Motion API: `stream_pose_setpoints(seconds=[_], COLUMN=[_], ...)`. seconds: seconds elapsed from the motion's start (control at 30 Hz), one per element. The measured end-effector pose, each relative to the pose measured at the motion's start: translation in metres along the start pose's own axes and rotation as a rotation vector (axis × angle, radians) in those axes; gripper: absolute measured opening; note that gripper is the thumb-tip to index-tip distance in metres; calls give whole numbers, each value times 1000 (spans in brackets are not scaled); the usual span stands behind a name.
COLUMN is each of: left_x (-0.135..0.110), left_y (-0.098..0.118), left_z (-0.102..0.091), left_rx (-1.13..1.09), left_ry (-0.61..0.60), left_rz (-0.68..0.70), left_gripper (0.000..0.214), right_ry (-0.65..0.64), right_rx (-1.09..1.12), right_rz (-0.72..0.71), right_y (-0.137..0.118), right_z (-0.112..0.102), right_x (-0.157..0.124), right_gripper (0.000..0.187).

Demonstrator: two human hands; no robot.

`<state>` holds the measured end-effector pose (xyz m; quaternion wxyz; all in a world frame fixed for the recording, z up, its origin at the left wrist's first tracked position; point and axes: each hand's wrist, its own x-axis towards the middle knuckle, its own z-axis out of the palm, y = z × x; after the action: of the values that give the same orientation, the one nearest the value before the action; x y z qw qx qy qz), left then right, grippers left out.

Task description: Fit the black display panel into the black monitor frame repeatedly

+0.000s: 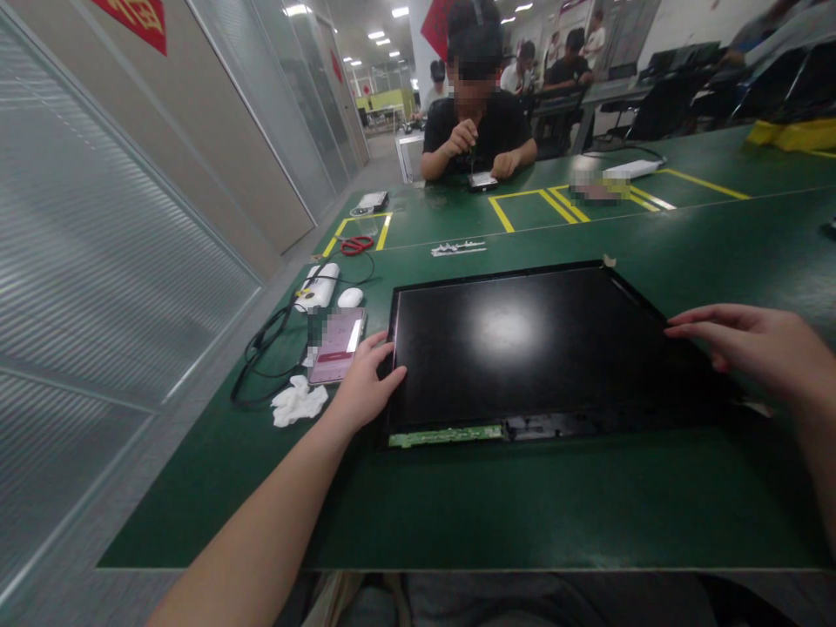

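Observation:
A large black display panel [522,348] lies flat on the green table [522,505], with a narrow green circuit strip [444,435] along its near edge. My left hand [362,383] rests on the panel's left edge, thumb on top and fingers down the side. My right hand [751,344] lies over the panel's right edge with its fingers stretched out and apart. Neither hand holds a separate object.
Left of the panel lie a phone [336,346], a crumpled white cloth [299,403], a black cable [267,348], a white device [317,287] and red scissors [356,245]. Across the table a person [476,122] works on a small device. Yellow tape marks the far tabletop.

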<state>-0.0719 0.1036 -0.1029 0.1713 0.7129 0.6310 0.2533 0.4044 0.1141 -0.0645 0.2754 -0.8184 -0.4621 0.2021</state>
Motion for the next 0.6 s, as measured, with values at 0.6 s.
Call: stream_pose_setpoints(seconds=[0.6], left_x=[0], left_y=[4], left_z=[0], left_rx=[21], left_ry=[-17], left_rz=[-28], left_gripper=[41], right_ry=[-3], right_rx=[14], right_rz=[20], right_y=[-9], right_z=[1], right_x=[-4], right_gripper=[40])
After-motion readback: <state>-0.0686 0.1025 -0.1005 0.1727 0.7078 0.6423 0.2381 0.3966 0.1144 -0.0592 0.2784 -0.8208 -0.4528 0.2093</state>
